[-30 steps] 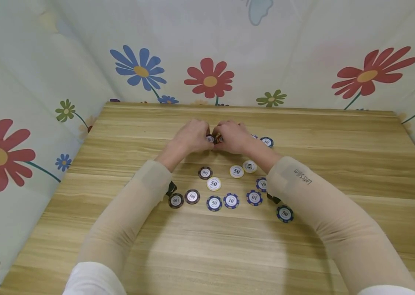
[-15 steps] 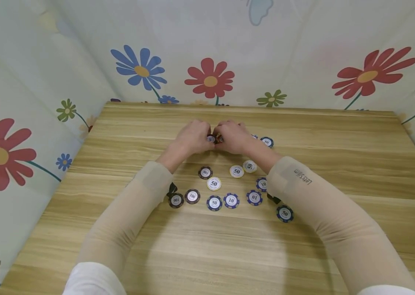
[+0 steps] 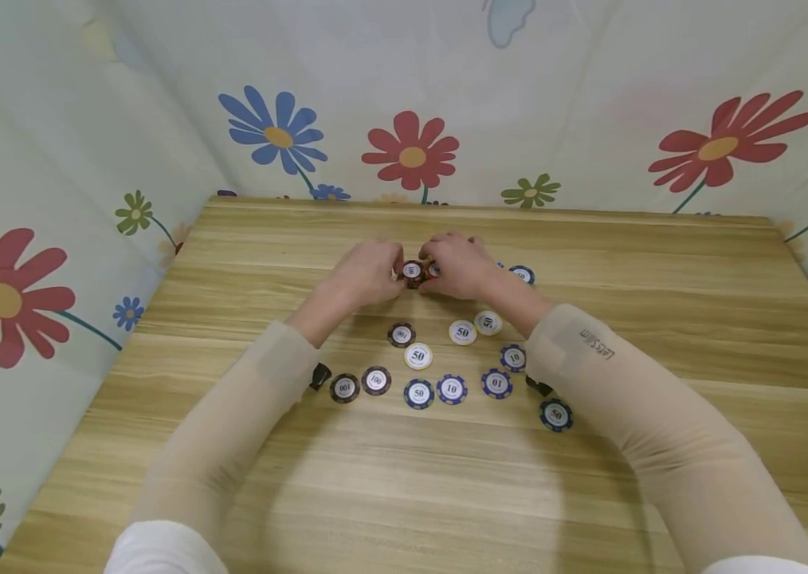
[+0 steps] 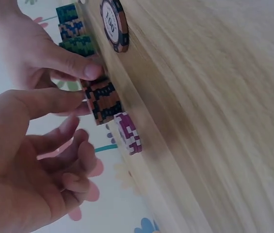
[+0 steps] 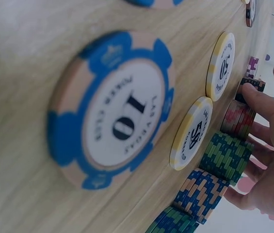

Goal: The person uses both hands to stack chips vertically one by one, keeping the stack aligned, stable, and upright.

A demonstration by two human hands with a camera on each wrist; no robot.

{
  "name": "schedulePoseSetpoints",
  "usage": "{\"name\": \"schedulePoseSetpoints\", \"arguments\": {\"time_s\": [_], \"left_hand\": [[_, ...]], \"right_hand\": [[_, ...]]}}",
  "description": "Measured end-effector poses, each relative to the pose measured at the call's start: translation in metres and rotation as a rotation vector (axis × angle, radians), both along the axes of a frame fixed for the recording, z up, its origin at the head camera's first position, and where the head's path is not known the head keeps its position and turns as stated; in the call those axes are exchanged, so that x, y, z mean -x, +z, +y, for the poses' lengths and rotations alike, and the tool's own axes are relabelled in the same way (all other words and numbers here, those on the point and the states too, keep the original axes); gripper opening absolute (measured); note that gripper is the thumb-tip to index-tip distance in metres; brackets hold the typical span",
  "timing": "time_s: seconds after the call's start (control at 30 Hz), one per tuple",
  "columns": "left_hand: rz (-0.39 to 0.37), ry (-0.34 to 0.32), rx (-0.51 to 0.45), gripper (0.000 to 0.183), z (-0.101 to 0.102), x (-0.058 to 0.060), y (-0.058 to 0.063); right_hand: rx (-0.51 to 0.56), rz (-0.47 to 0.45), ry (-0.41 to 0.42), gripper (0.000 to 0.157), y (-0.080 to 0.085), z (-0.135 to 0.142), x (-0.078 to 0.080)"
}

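Note:
At the back of the wooden table, poker chips stand in a row of stacks. My left hand (image 3: 368, 271) is at the left side of the black-and-orange stack (image 4: 105, 104), its fingers loosely bent and its thumb tip close to the chips. My right hand (image 3: 461, 263) grips around the red stack (image 5: 237, 119), the thumb in front reaching the black-and-orange stack and the other fingers behind. Beyond stand a green stack (image 5: 226, 158), a blue-and-tan stack (image 5: 202, 194) and a dark green stack (image 5: 173, 223). A short purple-and-white stack (image 4: 128, 133) stands left of the black-and-orange one.
Several loose chips lie flat in front of the hands, among them a yellow-edged 50 chip (image 3: 417, 356), a brown 100 chip (image 3: 376, 380) and a blue 10 chip (image 3: 452, 389). A flower-printed curtain (image 3: 576, 96) hangs behind the table's back edge (image 3: 626, 212).
My left hand has drawn back slightly to the left, so more of the black-and-orange stack shows. My right hand stays at the stacks, and the loose chips lie as before.

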State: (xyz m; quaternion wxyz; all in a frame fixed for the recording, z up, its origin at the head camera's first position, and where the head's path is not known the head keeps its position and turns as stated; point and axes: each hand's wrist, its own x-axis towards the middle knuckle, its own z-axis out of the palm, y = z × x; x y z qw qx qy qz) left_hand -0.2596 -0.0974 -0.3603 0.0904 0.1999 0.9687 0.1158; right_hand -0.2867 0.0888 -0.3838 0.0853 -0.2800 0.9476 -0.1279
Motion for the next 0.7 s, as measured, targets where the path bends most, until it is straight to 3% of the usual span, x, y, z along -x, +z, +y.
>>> {"name": "schedulePoseSetpoints", "arguments": {"time_s": [0.17, 0.33, 0.53, 0.7], "left_hand": [[-0.124, -0.111, 0.031, 0.014, -0.006, -0.009, 0.004], [-0.269, -0.214, 0.045, 0.029, -0.006, -0.019, 0.007], [-0.319, -0.300, 0.025, 0.041, -0.005, -0.027, 0.003], [-0.307, -0.350, 0.054, 0.042, -0.002, -0.028, 0.000]], "right_hand": [[-0.011, -0.011, -0.002, 0.056, 0.001, 0.003, 0.001], [-0.009, -0.015, -0.009, 0.057, 0.001, 0.004, 0.001], [-0.012, -0.024, -0.007, 0.055, 0.002, 0.003, 0.000], [-0.019, -0.028, -0.002, 0.055, 0.002, 0.003, -0.001]]}}
